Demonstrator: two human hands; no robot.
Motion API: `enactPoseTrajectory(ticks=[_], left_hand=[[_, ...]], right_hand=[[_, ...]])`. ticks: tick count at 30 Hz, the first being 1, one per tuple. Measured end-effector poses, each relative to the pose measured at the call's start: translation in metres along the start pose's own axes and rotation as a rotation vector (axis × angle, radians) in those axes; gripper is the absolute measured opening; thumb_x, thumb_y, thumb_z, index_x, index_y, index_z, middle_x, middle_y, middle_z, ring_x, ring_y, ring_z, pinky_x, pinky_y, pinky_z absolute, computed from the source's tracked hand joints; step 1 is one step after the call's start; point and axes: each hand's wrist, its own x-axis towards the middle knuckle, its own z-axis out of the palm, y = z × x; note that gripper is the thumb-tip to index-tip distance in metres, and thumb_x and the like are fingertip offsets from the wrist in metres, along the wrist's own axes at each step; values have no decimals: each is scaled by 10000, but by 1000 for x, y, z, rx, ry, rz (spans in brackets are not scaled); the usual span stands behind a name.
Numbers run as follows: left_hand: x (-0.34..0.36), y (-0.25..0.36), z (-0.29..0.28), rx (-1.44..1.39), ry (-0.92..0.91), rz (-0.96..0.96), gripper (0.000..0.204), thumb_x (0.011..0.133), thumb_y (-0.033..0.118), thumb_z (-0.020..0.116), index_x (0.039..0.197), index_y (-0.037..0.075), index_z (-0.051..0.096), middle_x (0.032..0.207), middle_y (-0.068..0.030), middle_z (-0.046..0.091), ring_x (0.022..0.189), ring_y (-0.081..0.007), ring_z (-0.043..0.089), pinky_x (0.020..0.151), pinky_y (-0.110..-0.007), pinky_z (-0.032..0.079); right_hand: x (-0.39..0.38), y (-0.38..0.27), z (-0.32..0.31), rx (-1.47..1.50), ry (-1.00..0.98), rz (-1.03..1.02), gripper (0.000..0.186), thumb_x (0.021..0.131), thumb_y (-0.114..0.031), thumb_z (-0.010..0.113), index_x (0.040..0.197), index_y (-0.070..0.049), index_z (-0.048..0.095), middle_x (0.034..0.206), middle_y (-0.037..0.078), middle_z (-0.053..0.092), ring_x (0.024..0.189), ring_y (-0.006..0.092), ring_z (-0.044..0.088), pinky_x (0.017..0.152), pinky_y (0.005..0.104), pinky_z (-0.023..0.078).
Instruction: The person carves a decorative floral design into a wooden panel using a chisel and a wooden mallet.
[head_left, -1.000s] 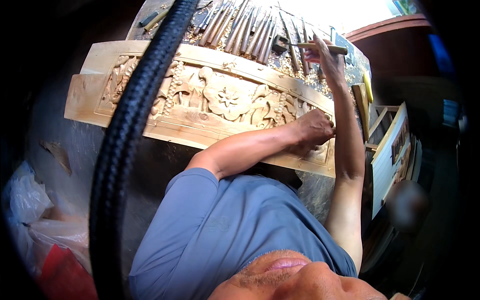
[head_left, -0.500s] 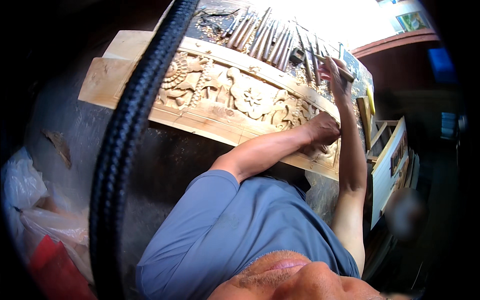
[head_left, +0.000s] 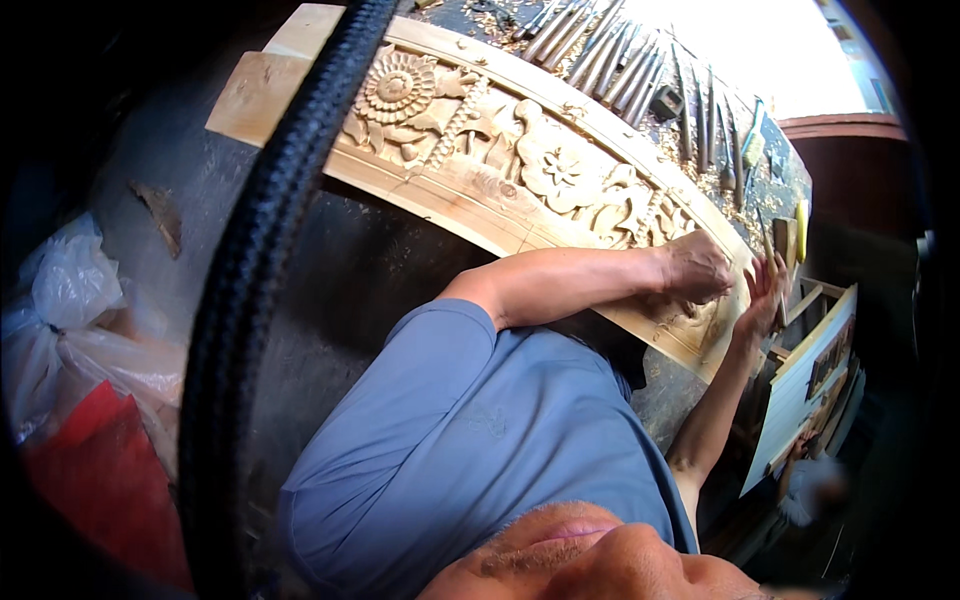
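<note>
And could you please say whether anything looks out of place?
Loose shavings strewn among the chisels beyond the carved panel look messy, though ordinary around woodwork. Oddly, a thick black cord crosses the view, hiding part of the panel.

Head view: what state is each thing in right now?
Left hand: fingers curled, contents unclear
Right hand: gripping a slim tool
Carved panel: lying relief side up
Wooden-handled tools: laid side by side
Wood shavings: scattered
Plastic bag: gathered at the neck
</note>
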Motion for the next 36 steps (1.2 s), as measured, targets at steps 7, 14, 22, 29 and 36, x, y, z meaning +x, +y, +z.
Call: enactPoseTrajectory(ticks=[7,14,22,29,36], left_hand=[[0,21,-2,-21,14,76,216,791,225,645,609,140,565,563,-66,617,563,-237,680,487,-394,520],[-1,98,34,-139,82,214,139,798,229,662,717,152,579,666,2,608,664,-179,641,540,-329,491],[72,105,64,-201,241,46,349,920,396,620,1101,97,612,1010,-83,599,918,-260,598,835,-413,496],[109,75,118,-319,191,-78,665,957,528,627,1334,-16,559,1271,-184,600,1177,-368,577,1070,-507,445],[100,52,120,-288,109,-111,828,938,707,511,1343,-12,580,1179,-169,671,1036,-322,672,995,-484,497]], right_hand=[[-26,19,-43,-22,89,23,555,1051,-443,573,1400,-12,556,1253,173,693,1137,244,689,963,374,564],[-44,20,-38,96,96,45,633,1070,-505,499,1403,31,535,1171,169,694,1036,232,700,943,357,580],[-49,40,-75,147,162,104,628,1084,-486,459,1456,19,487,1270,169,653,1142,242,656,1031,379,526],[-52,66,-85,75,180,-125,621,1094,-478,432,1452,27,481,1312,157,628,1199,227,622,1057,366,494],[-22,5,-99,238,-94,211,468,1078,-345,533,1231,89,618,1117,130,673,1030,186,637,912,318,513]])
